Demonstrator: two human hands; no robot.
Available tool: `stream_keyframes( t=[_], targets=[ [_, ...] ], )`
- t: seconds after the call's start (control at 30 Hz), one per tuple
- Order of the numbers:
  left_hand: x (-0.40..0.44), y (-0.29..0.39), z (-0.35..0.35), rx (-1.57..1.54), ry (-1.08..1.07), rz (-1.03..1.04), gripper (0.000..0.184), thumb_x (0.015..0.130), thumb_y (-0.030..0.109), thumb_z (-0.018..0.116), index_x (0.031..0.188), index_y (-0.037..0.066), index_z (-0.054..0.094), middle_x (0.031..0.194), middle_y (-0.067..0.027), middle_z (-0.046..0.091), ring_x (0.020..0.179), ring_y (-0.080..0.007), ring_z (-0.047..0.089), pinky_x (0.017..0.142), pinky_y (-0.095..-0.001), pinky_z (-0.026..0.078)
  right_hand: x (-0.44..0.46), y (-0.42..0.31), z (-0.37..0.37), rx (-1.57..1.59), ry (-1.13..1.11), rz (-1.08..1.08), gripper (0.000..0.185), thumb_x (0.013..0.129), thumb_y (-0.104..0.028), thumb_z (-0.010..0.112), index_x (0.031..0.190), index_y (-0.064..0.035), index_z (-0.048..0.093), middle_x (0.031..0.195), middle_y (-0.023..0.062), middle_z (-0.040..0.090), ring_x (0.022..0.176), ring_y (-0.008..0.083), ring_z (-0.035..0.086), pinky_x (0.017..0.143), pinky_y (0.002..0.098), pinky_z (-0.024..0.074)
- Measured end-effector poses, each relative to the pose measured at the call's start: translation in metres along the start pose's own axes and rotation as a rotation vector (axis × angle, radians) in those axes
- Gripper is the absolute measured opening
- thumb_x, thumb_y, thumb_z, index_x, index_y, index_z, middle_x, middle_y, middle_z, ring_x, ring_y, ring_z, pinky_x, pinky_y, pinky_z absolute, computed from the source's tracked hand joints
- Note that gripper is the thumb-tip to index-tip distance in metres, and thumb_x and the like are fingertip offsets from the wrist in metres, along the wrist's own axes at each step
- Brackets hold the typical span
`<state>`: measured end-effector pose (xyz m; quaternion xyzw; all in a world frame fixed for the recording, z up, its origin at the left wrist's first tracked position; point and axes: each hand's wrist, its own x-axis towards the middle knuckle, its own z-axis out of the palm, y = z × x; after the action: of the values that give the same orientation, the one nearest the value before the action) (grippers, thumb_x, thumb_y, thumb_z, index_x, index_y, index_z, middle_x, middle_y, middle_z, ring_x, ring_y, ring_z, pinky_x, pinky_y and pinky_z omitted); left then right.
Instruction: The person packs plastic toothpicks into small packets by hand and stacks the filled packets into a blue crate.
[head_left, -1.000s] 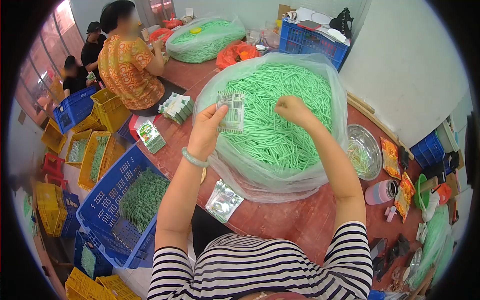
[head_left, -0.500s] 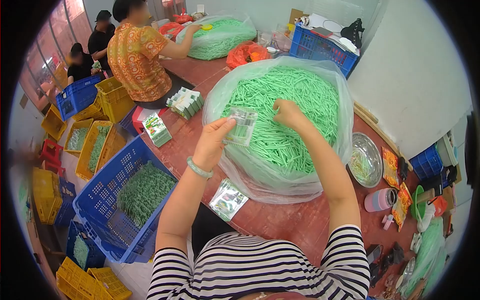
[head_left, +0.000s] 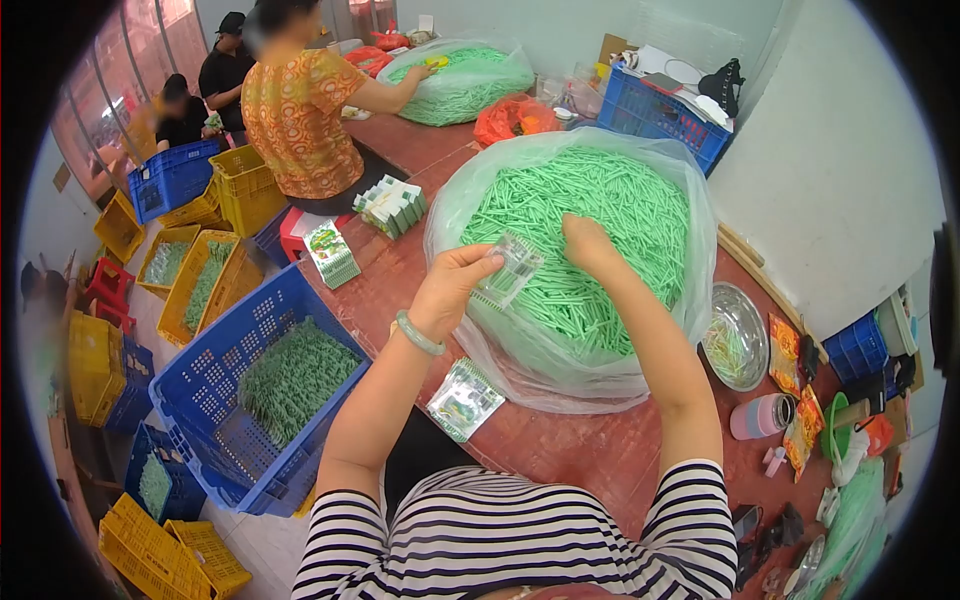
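My left hand (head_left: 450, 290), with a bangle (head_left: 418, 335) at the wrist, grips a small clear printed packet (head_left: 516, 270) by its edge, thumb on top. The packet is tilted over the near left side of a big clear plastic bag (head_left: 455, 190) heaped with short green sticks (head_left: 600, 190). My right hand (head_left: 588, 245) is over the heap, to the right of the packet, with its fingers bunched and pointing down. Whatever is between those fingertips is hidden. Below my left forearm a stack of printed packets (head_left: 465, 400) lies on the red table (head_left: 560, 450).
To the left, a blue crate (head_left: 215, 400) holds filled packets. More packet stacks (head_left: 332, 255) sit at the table's edge. A metal bowl (head_left: 735, 335) and a pink bottle (head_left: 762, 416) are on the right. A co-worker in an orange shirt (head_left: 300, 120) reaches into another bag of sticks.
The view has shifted slightly. My left hand has turned the packet to a steeper slant. My right hand stays over the green sticks, fingers still bunched.
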<state>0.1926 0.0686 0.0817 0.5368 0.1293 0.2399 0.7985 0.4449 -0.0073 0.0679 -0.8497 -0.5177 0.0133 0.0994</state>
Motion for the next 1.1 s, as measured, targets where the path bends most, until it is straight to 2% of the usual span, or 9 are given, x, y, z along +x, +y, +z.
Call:
stream_keyframes(
  t=[0.07,0.17,0.27,0.37,0.47,0.6,0.7,0.9,1.1],
  targets=[
    [0.0,-0.002,0.005,0.016,0.01,0.015,0.022,0.093,0.015,0.063,0.11,0.001,0.067,0.102,-0.0028,0.069,0.089,-0.0089,0.062,0.081,-0.0247,0.046,0.004,0.005,0.006,-0.003,0.013,-0.041,0.022,0.075,-0.001,0.06,0.096,0.0018,0.059,0.099,0.0256,0.065,0.095,0.0412,0.064,0.08,0.0459,0.0516],
    [-0.001,-0.001,0.007,0.003,0.017,0.03,0.02,0.093,0.015,0.063,0.107,0.001,0.067,0.099,-0.0017,0.069,0.089,-0.0078,0.06,0.081,-0.0243,0.045,0.002,0.01,-0.001,0.1,-0.023,-0.036,0.026,0.074,0.0,0.061,0.099,-0.0007,0.059,0.096,0.0197,0.065,0.087,0.0351,0.064,0.076,0.0423,0.0513],
    [-0.003,0.002,0.009,-0.007,0.029,0.015,0.018,0.094,0.016,0.062,0.103,0.002,0.067,0.096,-0.0003,0.068,0.088,-0.007,0.059,0.081,-0.0241,0.045,-0.005,0.01,-0.02,0.26,-0.105,0.029,0.024,0.075,0.001,0.059,0.098,0.0007,0.06,0.09,0.0156,0.064,0.076,0.0284,0.065,0.065,0.038,0.0534],
    [0.0,-0.001,0.007,0.016,0.045,0.007,0.017,0.094,0.017,0.062,0.102,0.003,0.067,0.095,0.0005,0.068,0.087,-0.0064,0.058,0.08,-0.0239,0.044,-0.01,0.019,-0.024,0.497,-0.148,0.122,0.02,0.074,-0.002,0.064,0.094,0.0004,0.062,0.089,0.0154,0.066,0.066,0.0247,0.066,0.062,0.036,0.0537],
    [0.001,-0.003,0.009,0.01,0.034,0.009,0.017,0.094,0.017,0.062,0.101,0.003,0.067,0.095,0.0008,0.067,0.087,-0.0061,0.058,0.08,-0.0237,0.044,-0.013,0.034,-0.027,0.741,-0.227,0.134,0.016,0.075,-0.002,0.066,0.09,0.0008,0.061,0.083,0.0107,0.064,0.062,0.0162,0.065,0.056,0.0314,0.0532],
    [0.0,-0.004,0.013,-0.003,0.03,0.0,0.017,0.094,0.018,0.063,0.101,0.004,0.067,0.094,0.0012,0.067,0.087,-0.006,0.057,0.08,-0.0237,0.043,-0.024,0.044,-0.028,0.785,-0.087,0.106,0.008,0.077,0.0,0.065,0.083,0.0009,0.061,0.074,0.0083,0.063,0.06,0.0147,0.063,0.055,0.0284,0.0519],
    [0.002,-0.008,0.014,0.011,0.035,-0.025,0.017,0.093,0.018,0.063,0.101,0.004,0.068,0.094,0.0015,0.067,0.087,-0.0063,0.057,0.081,-0.0239,0.043,-0.032,0.049,-0.039,0.836,-0.051,0.048,0.009,0.077,-0.001,0.066,0.085,0.0002,0.063,0.076,0.0069,0.064,0.061,0.013,0.061,0.057,0.0269,0.0512],
    [0.005,-0.014,0.021,0.0,0.001,-0.053,0.02,0.094,0.02,0.061,0.102,0.003,0.068,0.096,0.0009,0.068,0.089,-0.0072,0.057,0.082,-0.0241,0.043,-0.066,0.01,-0.085,1.198,-0.007,-0.119,0.013,0.078,-0.004,0.069,0.091,-0.0023,0.066,0.082,0.0027,0.065,0.069,0.0098,0.058,0.061,0.025,0.0491],
    [0.007,-0.015,0.031,-0.02,-0.027,-0.057,0.018,0.096,0.018,0.06,0.104,0.004,0.068,0.098,-0.0002,0.068,0.09,-0.0078,0.06,0.081,-0.0249,0.045,-0.082,-0.021,-0.09,1.164,-0.009,-0.248,0.011,0.08,-0.004,0.068,0.091,-0.0029,0.066,0.084,0.0014,0.064,0.07,0.0091,0.057,0.063,0.0253,0.0493]
  ],
)
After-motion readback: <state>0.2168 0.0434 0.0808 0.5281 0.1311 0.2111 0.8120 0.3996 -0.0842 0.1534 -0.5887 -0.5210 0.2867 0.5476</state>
